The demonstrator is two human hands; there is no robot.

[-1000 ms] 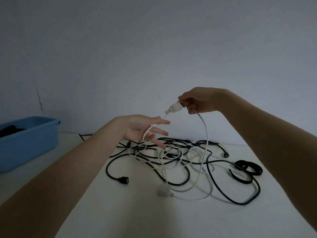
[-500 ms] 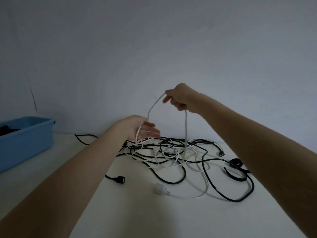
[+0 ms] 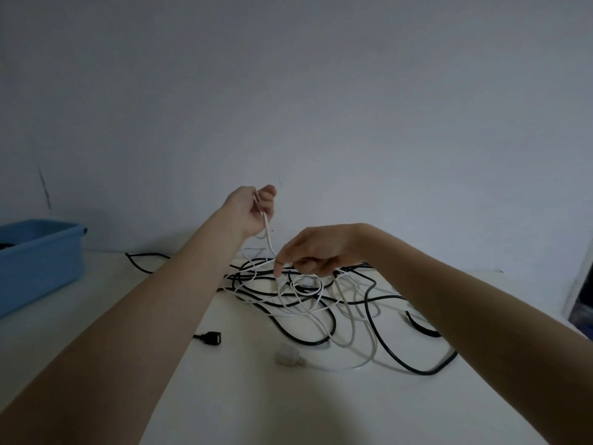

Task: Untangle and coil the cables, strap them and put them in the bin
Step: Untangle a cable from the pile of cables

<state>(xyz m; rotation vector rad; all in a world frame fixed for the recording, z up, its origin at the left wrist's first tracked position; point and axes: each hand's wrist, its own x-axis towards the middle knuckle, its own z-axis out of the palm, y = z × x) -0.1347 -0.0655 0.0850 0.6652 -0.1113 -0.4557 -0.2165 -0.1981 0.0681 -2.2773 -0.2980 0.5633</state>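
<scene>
Left hand (image 3: 253, 208) grip clamped on white cable (image 3: 269, 234), raised; right hand (image 3: 313, 252) fingers loose over tangle (image 3: 308, 300) on table (image 3: 224, 380). I expect a knot if pulled hard; bin (image 3: 38, 255) far left.

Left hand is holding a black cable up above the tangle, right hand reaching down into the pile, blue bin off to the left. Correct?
Not quite: in the head view the cable gripped by the left hand and lifted above the tangle is the white cable, not a black one. The rest stands: the right hand reaches down into the pile, and the blue bin sits to the left.
</scene>
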